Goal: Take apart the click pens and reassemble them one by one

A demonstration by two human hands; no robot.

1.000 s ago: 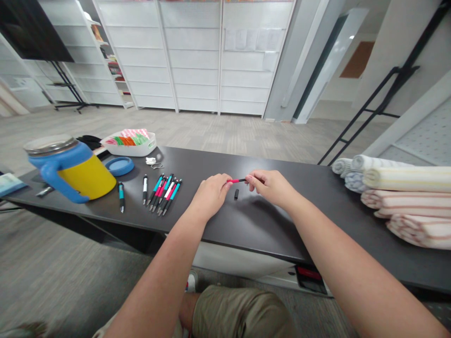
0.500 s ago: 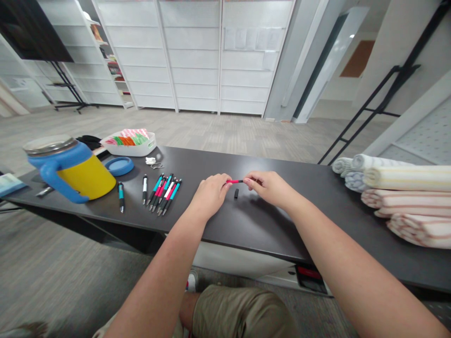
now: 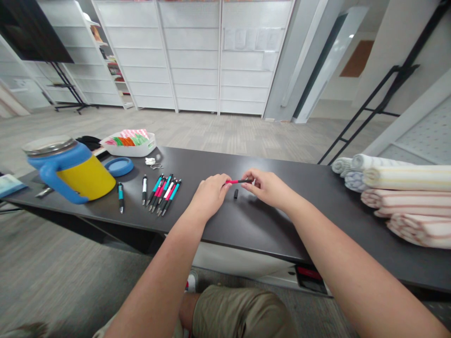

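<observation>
A red pen (image 3: 232, 181) with a black end is held level just above the dark table (image 3: 218, 230). My left hand (image 3: 211, 193) is closed, pinching the pen's red end. At the black end, the thumb and fingers of my right hand (image 3: 264, 185) close around it. Below the pen, between both hands, a small black tube-like piece (image 3: 236, 194) stands or lies on the tabletop; which of the two I cannot tell. Left of my hands lies a group of pens (image 3: 164, 193) in turquoise, red and white, with a white pen (image 3: 144, 189) and a turquoise pen (image 3: 120, 197) apart from it.
A large blue and yellow mug (image 3: 84, 173) sits at the left, beside a blue lid (image 3: 120, 166). Behind them is a white basket (image 3: 139, 149) of colourful packets. Small white earphones (image 3: 151, 161) lie near a ring. Rolled towels (image 3: 405, 197) are stacked on the right.
My right hand's fingers have shifted and spread a little, showing more of the pen's black end. My left hand and the small black piece are nearly unchanged.
</observation>
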